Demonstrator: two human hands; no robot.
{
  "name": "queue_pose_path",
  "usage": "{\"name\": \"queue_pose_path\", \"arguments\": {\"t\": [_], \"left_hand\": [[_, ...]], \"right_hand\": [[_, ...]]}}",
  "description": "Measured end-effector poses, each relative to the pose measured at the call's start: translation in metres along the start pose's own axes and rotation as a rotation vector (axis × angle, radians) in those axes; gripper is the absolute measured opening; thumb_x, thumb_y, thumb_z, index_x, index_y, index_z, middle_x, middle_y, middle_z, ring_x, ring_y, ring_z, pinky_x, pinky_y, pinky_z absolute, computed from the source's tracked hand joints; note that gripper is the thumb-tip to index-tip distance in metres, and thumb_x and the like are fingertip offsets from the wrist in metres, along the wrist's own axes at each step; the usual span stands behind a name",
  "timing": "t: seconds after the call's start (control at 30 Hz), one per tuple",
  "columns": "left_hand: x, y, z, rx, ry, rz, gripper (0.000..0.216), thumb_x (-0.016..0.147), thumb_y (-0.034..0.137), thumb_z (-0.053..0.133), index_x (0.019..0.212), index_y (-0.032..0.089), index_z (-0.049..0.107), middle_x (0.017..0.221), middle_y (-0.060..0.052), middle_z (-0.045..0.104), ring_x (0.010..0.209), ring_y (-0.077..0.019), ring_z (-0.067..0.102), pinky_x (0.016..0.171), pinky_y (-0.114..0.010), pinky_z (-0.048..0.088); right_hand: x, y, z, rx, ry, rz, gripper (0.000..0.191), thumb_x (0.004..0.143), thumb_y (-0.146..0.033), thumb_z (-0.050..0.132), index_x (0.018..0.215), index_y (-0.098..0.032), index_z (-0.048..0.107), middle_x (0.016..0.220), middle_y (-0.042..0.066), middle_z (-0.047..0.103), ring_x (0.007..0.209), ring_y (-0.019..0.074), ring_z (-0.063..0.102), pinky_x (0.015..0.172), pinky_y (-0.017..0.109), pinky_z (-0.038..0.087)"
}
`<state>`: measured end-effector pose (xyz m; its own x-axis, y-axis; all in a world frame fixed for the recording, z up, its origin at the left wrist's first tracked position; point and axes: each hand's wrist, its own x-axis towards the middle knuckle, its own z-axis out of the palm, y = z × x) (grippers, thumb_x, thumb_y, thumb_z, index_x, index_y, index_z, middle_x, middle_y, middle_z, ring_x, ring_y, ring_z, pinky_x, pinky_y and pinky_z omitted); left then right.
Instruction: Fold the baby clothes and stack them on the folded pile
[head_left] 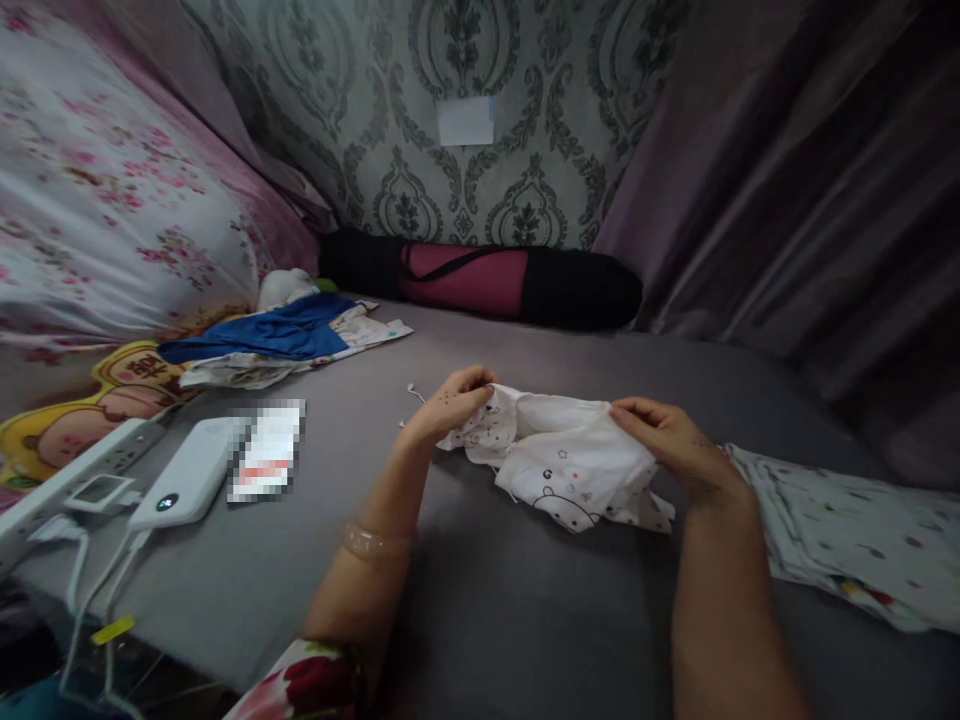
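A small white garment [566, 460] with little printed figures is held above the grey bed sheet [487, 600]. My left hand [450, 402] pinches its left edge with the fingers closed. My right hand [667, 435] grips the right edge, fingers closed on the cloth. The garment hangs crumpled between the two hands, its lower part touching the sheet. A clear bangle [375, 542] sits on my left wrist.
A stack of folded printed cloths [847, 535] lies at the right. At the left lie a white power bank [187, 485] with cables, a power strip [67, 480], a blue and white cloth pile [277, 340] and a floral pillow [112, 200]. A black and pink roll bag [487, 280] rests against the wall.
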<state>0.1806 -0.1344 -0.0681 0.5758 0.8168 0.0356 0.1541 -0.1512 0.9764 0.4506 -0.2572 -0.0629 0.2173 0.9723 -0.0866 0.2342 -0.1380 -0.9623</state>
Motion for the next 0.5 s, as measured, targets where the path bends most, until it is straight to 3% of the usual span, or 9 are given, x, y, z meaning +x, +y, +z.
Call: {"name": "queue_pose_path", "arguments": {"t": [0.13, 0.3, 0.5], "left_hand": [[-0.003, 0.004, 0.003, 0.084, -0.04, 0.057, 0.019, 0.082, 0.035, 0.056, 0.083, 0.016, 0.058, 0.066, 0.003, 0.049, 0.058, -0.0079, 0.043, 0.05, -0.019, 0.034], [-0.008, 0.008, -0.001, 0.033, -0.115, -0.011, 0.032, 0.073, 0.043, 0.069, 0.09, 0.017, 0.06, 0.065, 0.003, 0.053, 0.055, -0.0088, 0.047, 0.048, -0.02, 0.035], [-0.008, 0.014, -0.004, 0.015, 0.033, 0.085, 0.028, 0.072, 0.042, 0.069, 0.081, 0.015, 0.065, 0.068, 0.001, 0.057, 0.059, -0.0088, 0.049, 0.052, -0.02, 0.036]], "right_hand": [[0.0, 0.001, -0.001, 0.016, 0.004, 0.007, 0.039, 0.067, -0.055, 0.073, 0.084, -0.02, 0.07, 0.077, 0.001, 0.065, 0.063, 0.0125, 0.054, 0.056, 0.024, 0.039], [0.001, 0.003, -0.002, 0.009, -0.021, -0.013, 0.039, 0.07, -0.056, 0.07, 0.085, -0.02, 0.069, 0.077, 0.001, 0.065, 0.063, 0.0123, 0.054, 0.056, 0.024, 0.039], [-0.003, -0.007, 0.0, -0.033, -0.074, -0.034, 0.043, 0.067, -0.055, 0.072, 0.087, -0.018, 0.069, 0.077, 0.002, 0.066, 0.065, 0.0127, 0.055, 0.059, 0.025, 0.041]]}}
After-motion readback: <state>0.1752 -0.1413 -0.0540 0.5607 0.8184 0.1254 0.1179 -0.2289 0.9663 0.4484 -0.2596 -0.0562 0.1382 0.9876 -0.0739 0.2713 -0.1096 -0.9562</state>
